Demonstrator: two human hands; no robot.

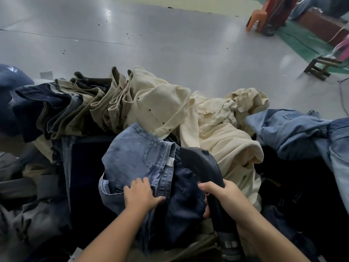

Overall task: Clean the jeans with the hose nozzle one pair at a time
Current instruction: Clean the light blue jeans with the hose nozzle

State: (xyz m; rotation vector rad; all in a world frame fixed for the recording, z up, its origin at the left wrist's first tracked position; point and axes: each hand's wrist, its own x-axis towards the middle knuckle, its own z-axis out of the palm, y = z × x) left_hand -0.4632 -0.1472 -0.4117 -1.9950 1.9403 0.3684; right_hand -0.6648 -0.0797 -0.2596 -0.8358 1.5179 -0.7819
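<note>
A light blue pair of jeans lies in front of me, waistband toward the right, with a white label showing inside it. My left hand lies on the jeans near the waistband, fingers spread and curled onto the cloth. My right hand is wrapped around a curved black hose nozzle. The nozzle's tip points into the open waist of the jeans, over a dark navy lining. The hose runs down past my right wrist to a ribbed section at the bottom edge.
Stacked khaki and dark jeans lie at the back left. A heap of cream garments sits behind the nozzle. More blue jeans lie at the right. Grey floor stretches beyond, with an orange plastic chair and a wooden stool.
</note>
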